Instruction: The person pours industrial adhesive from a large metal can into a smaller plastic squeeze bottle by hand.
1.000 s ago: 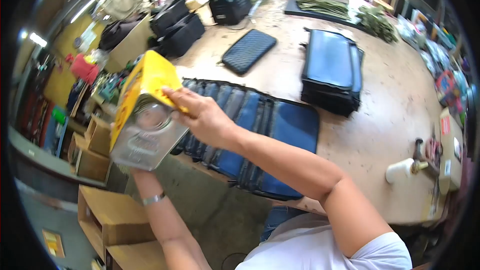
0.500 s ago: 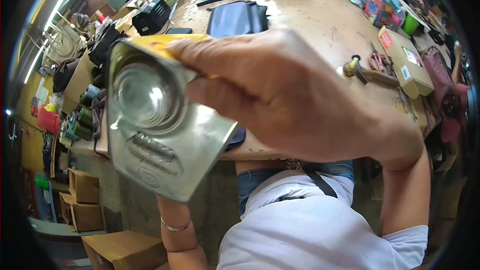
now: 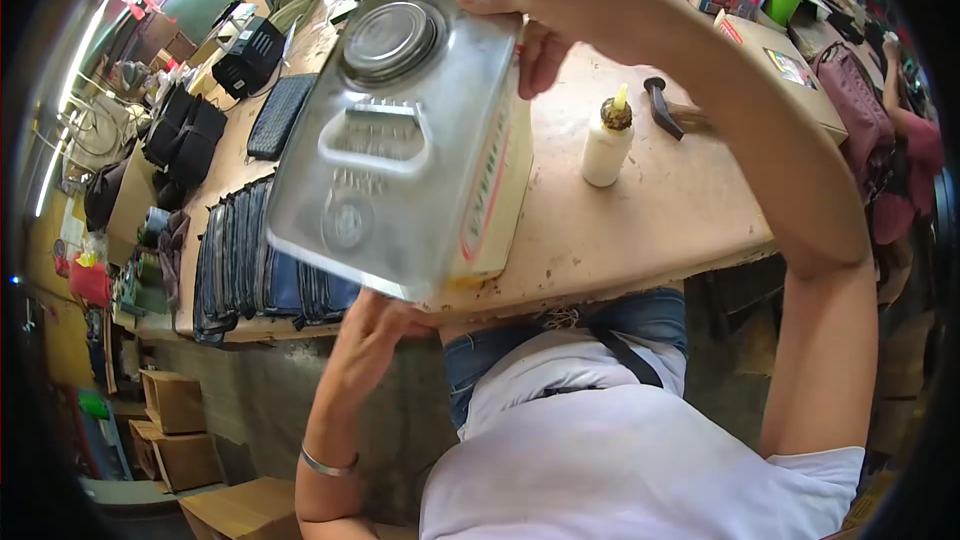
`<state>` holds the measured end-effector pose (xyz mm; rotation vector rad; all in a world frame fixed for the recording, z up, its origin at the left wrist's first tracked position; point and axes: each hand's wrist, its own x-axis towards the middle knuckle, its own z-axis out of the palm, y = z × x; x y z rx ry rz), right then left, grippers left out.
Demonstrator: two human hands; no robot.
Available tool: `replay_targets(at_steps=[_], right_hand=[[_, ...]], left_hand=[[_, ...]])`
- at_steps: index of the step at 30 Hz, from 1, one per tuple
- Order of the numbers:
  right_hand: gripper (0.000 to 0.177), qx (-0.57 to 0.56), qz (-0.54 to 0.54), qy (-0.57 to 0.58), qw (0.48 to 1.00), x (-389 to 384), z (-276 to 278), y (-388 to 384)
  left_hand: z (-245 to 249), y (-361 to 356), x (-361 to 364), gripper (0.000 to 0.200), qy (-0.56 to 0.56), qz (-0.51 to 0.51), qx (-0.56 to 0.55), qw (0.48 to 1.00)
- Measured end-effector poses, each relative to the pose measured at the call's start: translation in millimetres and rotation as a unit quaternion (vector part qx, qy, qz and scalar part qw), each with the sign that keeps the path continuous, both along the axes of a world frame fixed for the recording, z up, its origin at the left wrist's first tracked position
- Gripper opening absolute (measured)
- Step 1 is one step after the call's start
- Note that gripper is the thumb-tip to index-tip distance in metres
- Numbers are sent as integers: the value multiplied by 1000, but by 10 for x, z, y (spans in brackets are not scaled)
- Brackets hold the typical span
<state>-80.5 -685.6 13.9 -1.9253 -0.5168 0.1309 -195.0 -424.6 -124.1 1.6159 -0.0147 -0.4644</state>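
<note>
A rectangular metal can [image 3: 300, 210] with a round lid and a fold-down handle on top stands slightly tilted over the front of the workbench. Printed red lettering runs down its pale side. My right hand [image 3: 540, 0] grips the far top edge, thumb on top and fingers down the side. Below the can's near corner is my left hand [image 3: 375, 335], its fingers largely hidden by the can and the bench edge. To the right stands a white glue bottle [image 3: 606, 152] with a yellow nozzle and brown crust round its neck. A hammer [image 3: 665, 112] lies beyond the bottle.
Dark blue folded pouches [image 3: 235, 265] line the bench's left front. A dark textured pouch [image 3: 280, 115] and a black box [image 3: 248, 58] lie behind them. At the right are a cardboard box [image 3: 790, 70] and a maroon bag [image 3: 855, 105]. Open cartons [image 3: 240, 510] sit on the floor.
The can has moved down and away from the camera, and its top now faces up more. My right hand has gone farther back with it. The glue bottle has come into view.
</note>
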Motion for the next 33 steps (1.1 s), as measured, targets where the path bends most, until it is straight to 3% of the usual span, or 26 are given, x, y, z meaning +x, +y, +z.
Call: replay_targets(at_steps=[1,2,3,5,7,8,9,10,11,12,13,15,16,18,20,22,23,26,27,28,29,30,31,33], right_hand=[[35,1,-1,0,1000,240,-149,-20],[33,2,-5,1,1000,407,-243,-57],[33,-10,-5,25,1000,440,-225,-99],[35,-35,2,74,997,484,-176,-141],[37,-15,-27,47,998,356,-191,-146],[39,-5,-36,26,999,298,-221,-171],[43,55,-72,-20,996,132,-269,-188],[49,29,-61,-79,995,40,-359,-290],[50,28,-127,-239,962,-165,-535,-289],[58,28,-90,-138,986,-448,-616,-309],[69,24,-35,-185,982,-643,-854,-280],[82,51,44,-115,991,-902,-1110,-91],[85,45,19,-140,989,-957,-1173,-26],[91,30,-31,-191,981,-1000,-1248,76],[97,41,-33,-135,989,-978,-1288,-24],[98,31,-76,-136,987,-975,-1272,-104],[101,95,-76,-123,985,-941,-1429,-148],[104,177,-169,-211,946,-946,-1462,-52],[109,148,-186,-277,931,-967,-1507,-77],[110,125,-187,-320,921,-963,-1491,-51],[111,101,-188,-362,907,-943,-1457,4],[112,90,-203,-385,896,-917,-1432,75],[113,78,-220,-407,883,-889,-1405,145],[115,74,-255,-450,853,-783,-1387,277]], left_hand=[[43,9,93,56,-192,-5,203,960],[91,0,226,52,-371,-12,387,844],[47,28,408,45,-450,-1,349,822],[16,-2,573,42,-395,-8,312,864],[-21,-14,730,38,-315,0,246,917],[-3,-74,734,38,-221,40,92,970],[40,-27,777,37,-300,-14,182,936],[61,25,823,37,-375,-62,265,886],[51,37,846,36,-412,-68,287,862],[36,42,864,36,-447,-72,310,836],[21,35,870,36,-481,-75,333,808],[8,1,806,36,-404,-59,269,872],[8,-26,759,37,-361,-55,236,900],[59,-99,634,36,-408,-105,245,874],[104,-251,506,36,-495,-157,263,813],[125,-435,341,34,-453,-191,213,844],[125,-486,283,28,-446,-218,212,842],[370,-554,257,22,-397,-351,111,841],[597,-484,291,16,-406,-363,98,833],[757,-371,328,16,-442,-300,85,841],[927,-346,378,17,-500,-170,102,843],[905,-343,606,22,-608,-71,125,780],[1084,-308,726,30,-622,-65,276,730],[1295,-513,1046,34,-669,-100,306,670]])
